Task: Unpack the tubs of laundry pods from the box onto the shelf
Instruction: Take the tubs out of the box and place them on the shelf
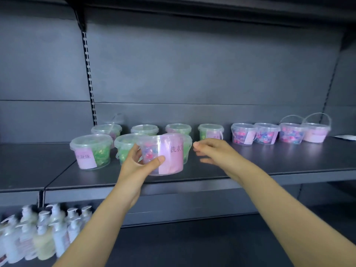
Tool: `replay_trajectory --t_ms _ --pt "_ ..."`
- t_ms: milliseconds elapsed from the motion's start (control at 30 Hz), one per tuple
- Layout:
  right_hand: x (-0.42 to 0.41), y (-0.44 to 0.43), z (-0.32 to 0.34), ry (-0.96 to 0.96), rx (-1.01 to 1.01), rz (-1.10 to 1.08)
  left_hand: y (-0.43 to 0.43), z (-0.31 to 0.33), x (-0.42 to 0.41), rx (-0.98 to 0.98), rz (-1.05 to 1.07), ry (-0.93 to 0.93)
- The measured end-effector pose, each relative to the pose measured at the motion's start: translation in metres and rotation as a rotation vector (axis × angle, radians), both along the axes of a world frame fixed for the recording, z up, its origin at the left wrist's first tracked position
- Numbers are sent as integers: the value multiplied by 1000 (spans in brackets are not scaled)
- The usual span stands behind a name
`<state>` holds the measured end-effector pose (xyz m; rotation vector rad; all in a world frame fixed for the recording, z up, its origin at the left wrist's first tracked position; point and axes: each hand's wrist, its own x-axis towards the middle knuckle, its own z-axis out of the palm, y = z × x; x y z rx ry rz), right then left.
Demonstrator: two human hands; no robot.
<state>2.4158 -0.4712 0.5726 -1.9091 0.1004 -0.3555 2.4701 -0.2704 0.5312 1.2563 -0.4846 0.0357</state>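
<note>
My left hand [138, 162] grips a clear tub of pink and blue pods [163, 154] with a pink label, held just above the front of the dark shelf [250, 166]. My right hand [210, 151] hovers just right of the tub, fingers loosely curled, holding nothing. Several tubs of green pods [91, 151] stand on the shelf at left and behind the held tub. Several tubs of pink and blue pods [266, 132] stand in a row at the back right. The box is not in view.
White pump bottles [38, 234] crowd the lower shelf at bottom left. A slotted upright [89, 78] runs up the back panel. Another shelf [192, 8] hangs overhead. A pale flat item [344, 137] lies at the far right of the shelf.
</note>
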Motion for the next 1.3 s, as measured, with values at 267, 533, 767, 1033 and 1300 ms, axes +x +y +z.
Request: replay_trajectory --t_ms 267,533,767,1033,1300 --pt "-66 -22 -26 -151 205 -52 -69 -7 -33 17 -174 -39" --pt "-93 -107 -36 -225 221 -186 -175 -9 -62 33 -200 -99" --pt "-86 -215 -35 -234 187 -163 -281 -3 -61 159 -207 -119" --pt "-43 -313 -37 -208 126 -109 -367 -3 -21 312 -75 -169" --pt "19 -348 -49 -160 23 -91 -393 -15 33 433 24 -116"
